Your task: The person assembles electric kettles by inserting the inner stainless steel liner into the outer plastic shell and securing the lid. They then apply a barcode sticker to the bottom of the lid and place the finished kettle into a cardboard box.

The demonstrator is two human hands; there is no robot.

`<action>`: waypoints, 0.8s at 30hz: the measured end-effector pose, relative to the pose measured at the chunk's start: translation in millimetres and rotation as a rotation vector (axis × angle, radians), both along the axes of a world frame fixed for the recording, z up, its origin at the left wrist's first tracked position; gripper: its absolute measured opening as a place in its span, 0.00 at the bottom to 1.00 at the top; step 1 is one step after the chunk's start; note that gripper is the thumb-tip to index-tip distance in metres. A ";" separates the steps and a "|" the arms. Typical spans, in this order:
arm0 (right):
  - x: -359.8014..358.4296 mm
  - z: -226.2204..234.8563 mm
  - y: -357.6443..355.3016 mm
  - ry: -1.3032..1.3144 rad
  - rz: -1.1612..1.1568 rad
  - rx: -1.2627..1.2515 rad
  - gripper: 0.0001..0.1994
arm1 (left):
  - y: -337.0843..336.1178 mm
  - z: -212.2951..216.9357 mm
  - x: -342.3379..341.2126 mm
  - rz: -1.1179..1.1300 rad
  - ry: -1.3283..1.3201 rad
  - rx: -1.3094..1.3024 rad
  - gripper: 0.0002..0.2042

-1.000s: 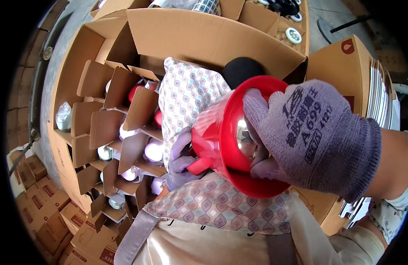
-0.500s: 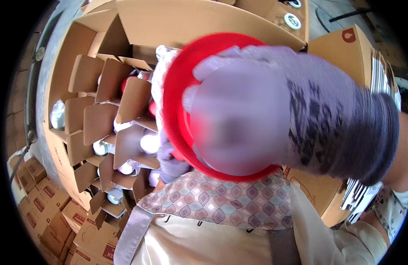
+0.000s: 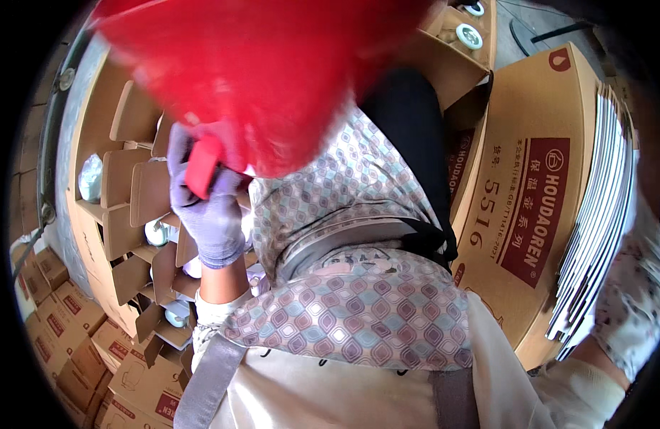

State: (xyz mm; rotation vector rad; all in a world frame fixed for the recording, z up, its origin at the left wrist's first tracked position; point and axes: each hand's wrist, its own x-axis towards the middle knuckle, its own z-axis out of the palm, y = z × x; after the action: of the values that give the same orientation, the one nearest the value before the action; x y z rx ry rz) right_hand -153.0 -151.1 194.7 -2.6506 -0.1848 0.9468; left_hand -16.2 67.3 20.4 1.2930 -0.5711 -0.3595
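Note:
A large red jug [image 3: 237, 64], blurred by motion, fills the upper middle of the view, its side tilted toward me. The top of it runs out of the picture, so its mouth is hidden. My left hand [image 3: 214, 227], in a grey-purple knit glove, is closed around the jug's red handle [image 3: 203, 168] at its lower left. My right sleeve [image 3: 626, 307] rises along the right edge; the hand beyond it is out of view. Under the jug is my patterned apron [image 3: 344, 171].
At the left stands an open carton with cardboard dividers [image 3: 147, 193], with wrapped, light-topped items in some cells. A closed brown carton [image 3: 480, 264] and a stack of folded white-edged sheets [image 3: 594, 222] are at the right. Stacked cartons [image 3: 140, 379] lie lower left.
The jug has moved up and tilted, so its outer side shows instead of its open mouth. My right hand has left the mouth and the view. My left hand has come into plain sight on the handle.

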 end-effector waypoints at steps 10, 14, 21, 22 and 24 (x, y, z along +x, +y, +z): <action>-107.6 -261.5 88.0 -0.150 -0.350 0.203 0.32 | 35.0 1.9 45.5 0.253 -0.097 -0.125 0.19; -100.6 -239.3 63.1 -0.114 -0.037 0.359 0.30 | 36.6 18.8 24.9 0.342 -0.078 0.006 0.22; -68.1 -119.5 -9.2 -0.578 -1.087 0.450 0.10 | 37.1 -22.4 -11.0 0.039 -0.011 0.039 0.16; -60.7 -62.8 -18.9 -0.922 -1.154 0.424 0.09 | 34.1 -18.7 -22.4 0.010 -0.037 0.029 0.15; -56.9 31.6 -19.7 -1.244 -0.962 0.277 0.10 | 23.2 -5.3 -38.2 -0.103 -0.143 -0.049 0.13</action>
State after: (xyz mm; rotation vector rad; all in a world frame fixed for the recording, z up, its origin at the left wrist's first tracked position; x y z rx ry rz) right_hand -209.9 -170.8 226.3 -2.1941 0.5869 -0.9486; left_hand -54.4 90.6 15.1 1.2513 -0.7650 -0.3382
